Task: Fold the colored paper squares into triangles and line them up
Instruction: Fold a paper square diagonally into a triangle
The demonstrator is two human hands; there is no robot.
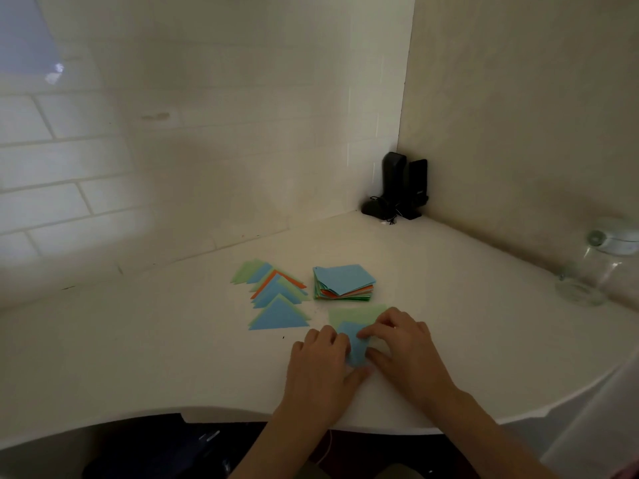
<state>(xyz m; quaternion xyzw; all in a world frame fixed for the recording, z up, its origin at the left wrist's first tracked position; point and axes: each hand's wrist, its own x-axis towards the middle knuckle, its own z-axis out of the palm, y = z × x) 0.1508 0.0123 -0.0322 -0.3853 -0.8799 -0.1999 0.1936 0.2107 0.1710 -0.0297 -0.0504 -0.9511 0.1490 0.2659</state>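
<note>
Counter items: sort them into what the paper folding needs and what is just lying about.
Part of the job:
- blue paper under the left hand and right hand
- green sheet beneath it
- stack of squares
- row of folded triangles

Just lying about:
- black devices in the corner
- glass jar at the right edge

A row of folded triangles (pixel 275 299) and a paper stack (pixel 344 283) are sitting just beyond both hands, blocking a straight reach forward. Bare counter (pixel 138 340) is lying open to the left, while a glass jar (pixel 594 267) is standing far right.
</note>
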